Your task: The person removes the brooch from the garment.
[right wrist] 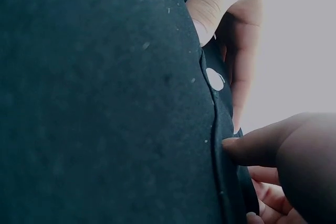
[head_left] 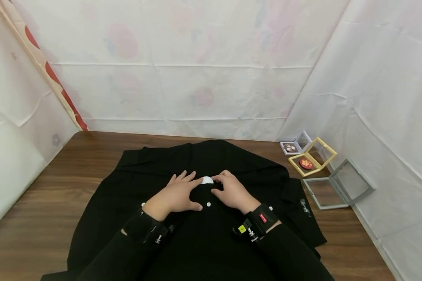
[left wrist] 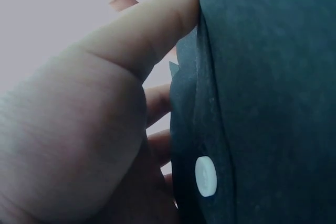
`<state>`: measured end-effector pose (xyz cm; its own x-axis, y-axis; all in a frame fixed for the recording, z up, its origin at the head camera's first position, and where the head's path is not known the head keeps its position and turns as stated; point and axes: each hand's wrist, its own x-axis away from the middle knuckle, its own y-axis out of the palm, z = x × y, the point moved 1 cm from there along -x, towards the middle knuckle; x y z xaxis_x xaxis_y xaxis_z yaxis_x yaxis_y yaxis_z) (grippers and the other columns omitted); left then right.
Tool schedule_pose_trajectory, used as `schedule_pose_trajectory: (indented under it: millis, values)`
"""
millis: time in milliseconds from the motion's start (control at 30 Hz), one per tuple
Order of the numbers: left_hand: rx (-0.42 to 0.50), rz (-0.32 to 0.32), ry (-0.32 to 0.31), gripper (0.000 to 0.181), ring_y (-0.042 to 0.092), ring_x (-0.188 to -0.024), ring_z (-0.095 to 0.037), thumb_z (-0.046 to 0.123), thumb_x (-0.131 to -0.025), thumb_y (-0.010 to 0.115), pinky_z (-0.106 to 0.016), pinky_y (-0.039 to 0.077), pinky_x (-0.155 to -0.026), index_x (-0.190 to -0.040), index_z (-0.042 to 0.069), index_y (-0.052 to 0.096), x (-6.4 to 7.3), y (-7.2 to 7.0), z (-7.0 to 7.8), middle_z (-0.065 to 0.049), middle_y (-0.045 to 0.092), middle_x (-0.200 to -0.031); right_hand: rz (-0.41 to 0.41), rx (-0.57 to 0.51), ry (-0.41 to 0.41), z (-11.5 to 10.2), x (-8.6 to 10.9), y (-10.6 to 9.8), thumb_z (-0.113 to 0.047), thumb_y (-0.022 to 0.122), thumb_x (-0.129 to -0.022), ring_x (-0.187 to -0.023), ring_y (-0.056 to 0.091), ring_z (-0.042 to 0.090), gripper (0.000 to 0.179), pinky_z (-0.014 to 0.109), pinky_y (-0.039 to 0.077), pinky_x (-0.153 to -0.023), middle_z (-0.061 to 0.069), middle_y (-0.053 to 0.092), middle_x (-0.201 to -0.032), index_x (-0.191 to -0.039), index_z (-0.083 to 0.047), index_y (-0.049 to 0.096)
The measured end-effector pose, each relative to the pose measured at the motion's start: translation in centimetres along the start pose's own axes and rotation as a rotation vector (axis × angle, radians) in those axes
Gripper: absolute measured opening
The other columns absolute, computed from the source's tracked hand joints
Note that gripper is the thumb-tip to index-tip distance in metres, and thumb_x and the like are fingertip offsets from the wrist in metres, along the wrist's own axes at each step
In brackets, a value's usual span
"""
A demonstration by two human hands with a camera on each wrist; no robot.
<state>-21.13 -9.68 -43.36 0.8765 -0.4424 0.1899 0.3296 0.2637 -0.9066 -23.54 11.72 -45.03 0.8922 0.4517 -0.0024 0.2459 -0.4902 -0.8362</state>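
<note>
A black button-up shirt (head_left: 204,234) lies spread on the wooden table, with a white patch (head_left: 206,180) showing at its collar opening. My left hand (head_left: 176,197) rests on the shirt to the left of the patch, fingers spread and thumb toward the front placket. On the other side, my right hand (head_left: 233,191) touches the cloth, its index fingertip by the patch and its thumb apart, lower down. A white button (head_left: 208,204) sits between the two hands. The left wrist view shows another view of a white button (left wrist: 206,176) beside the placket edge.
At the right stand a small white case (head_left: 290,147), a yellow case (head_left: 305,164) with a red round item inside, and a grey frame-like case (head_left: 325,193), all with lids raised. White curtains (head_left: 197,86) enclose the wooden table (head_left: 28,218).
</note>
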Motion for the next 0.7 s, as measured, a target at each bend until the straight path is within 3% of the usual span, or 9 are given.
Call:
schedule_pose_trajectory:
  millis: [533,700]
  values:
    - [0.011,0.002,0.006,0.09,0.014,-0.155,-0.043,0.05,-0.087,0.081,-0.066,0.01,-0.12,-0.16,0.017,0.041,-0.1,0.1,-0.1,-0.014,0.025,-0.168,-0.008,0.01,-0.008,0.2,0.1,0.0,-0.026,0.072,-0.099,-0.107,0.056,0.017,0.047,0.037,0.05,-0.092,0.002,0.056,-0.12,-0.142,-0.01,0.061]
    - [0.012,-0.011,-0.001,0.09,0.012,-0.155,-0.042,0.051,-0.087,0.081,-0.065,0.009,-0.121,-0.161,0.018,0.04,0.0,0.1,-0.1,-0.014,0.023,-0.169,-0.034,0.104,-0.042,-0.8,0.7,-0.2,-0.032,0.071,-0.1,-0.11,0.054,0.02,0.053,0.038,0.05,-0.09,0.003,0.056,-0.122,-0.148,-0.015,0.056]
